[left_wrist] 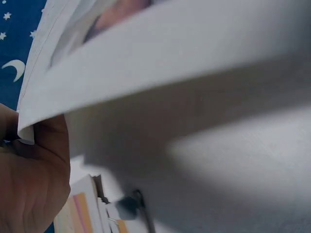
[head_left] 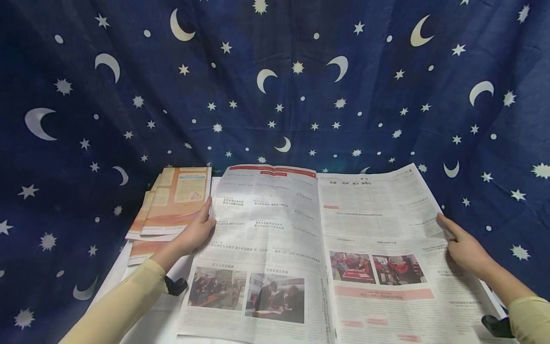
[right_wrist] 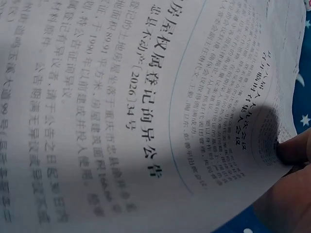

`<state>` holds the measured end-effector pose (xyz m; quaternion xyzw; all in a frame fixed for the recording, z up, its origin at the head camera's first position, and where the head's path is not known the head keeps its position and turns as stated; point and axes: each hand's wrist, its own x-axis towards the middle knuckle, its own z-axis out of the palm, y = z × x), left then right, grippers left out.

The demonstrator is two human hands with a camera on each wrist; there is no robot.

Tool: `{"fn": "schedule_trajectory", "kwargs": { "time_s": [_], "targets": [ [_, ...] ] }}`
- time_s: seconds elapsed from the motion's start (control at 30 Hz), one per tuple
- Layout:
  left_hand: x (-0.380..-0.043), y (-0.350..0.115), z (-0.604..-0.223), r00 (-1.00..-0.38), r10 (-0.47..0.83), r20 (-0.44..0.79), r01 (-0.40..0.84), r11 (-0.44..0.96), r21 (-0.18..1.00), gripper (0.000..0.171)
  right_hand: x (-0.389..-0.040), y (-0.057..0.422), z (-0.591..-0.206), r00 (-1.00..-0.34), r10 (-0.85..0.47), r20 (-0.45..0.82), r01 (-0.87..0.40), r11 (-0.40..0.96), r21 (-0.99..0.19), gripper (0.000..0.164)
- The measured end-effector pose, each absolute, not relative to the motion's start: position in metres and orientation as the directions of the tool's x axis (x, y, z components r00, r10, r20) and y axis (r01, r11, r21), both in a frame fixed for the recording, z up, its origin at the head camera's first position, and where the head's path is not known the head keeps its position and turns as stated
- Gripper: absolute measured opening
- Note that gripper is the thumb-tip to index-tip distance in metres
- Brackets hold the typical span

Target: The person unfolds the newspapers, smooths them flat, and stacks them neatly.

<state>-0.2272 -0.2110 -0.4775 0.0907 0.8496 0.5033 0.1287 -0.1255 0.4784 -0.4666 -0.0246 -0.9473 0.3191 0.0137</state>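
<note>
A large newspaper (head_left: 275, 253) is spread wide in the head view, its centre fold running down between two printed pages with colour photos. At its left edge my left hand (head_left: 195, 235) holds the page; in the left wrist view the raised paper (left_wrist: 160, 68) runs between thumb and fingers of that hand (left_wrist: 34, 187). My right hand (head_left: 466, 248) grips the opposite edge. Close up in the right wrist view, the page (right_wrist: 112, 126) curves toward the right hand (right_wrist: 286, 199), whose thumb presses on the print. The fingers behind the paper are hidden.
Several orange-and-white printed booklets or folded papers (head_left: 176, 205) lie stacked left of the newspaper, behind my left forearm. Underneath is a white tabletop (head_left: 148, 315). A dark blue curtain (head_left: 240, 76) with moons and stars hangs behind and at both sides.
</note>
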Motion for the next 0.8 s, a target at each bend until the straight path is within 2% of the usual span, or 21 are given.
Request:
{"fn": "schedule_trajectory", "kwargs": {
  "time_s": [0.17,0.37,0.63,0.8],
  "targets": [
    [-0.230,-0.215,-0.487,-0.939,0.281,-0.198,-0.024,0.522,0.853,0.075,-0.129,0.488,-0.468,-0.996,0.063,-0.060,0.085,0.852,-0.516,0.062],
    [-0.232,-0.219,-0.494,-0.926,0.275,-0.261,-0.076,0.539,0.839,0.075,-0.140,0.497,-0.468,-0.994,0.018,-0.108,0.062,0.907,-0.417,0.044],
    [-0.237,-0.218,-0.498,-0.927,0.250,-0.279,-0.092,0.570,0.816,0.074,-0.150,0.506,-0.473,-0.978,-0.028,-0.208,0.047,0.936,-0.349,0.045],
    [-0.241,-0.217,-0.499,-0.932,0.233,-0.277,-0.089,0.596,0.798,0.072,-0.155,0.508,-0.475,-0.972,-0.074,-0.223,0.000,0.950,-0.313,0.045]
  ]
}}
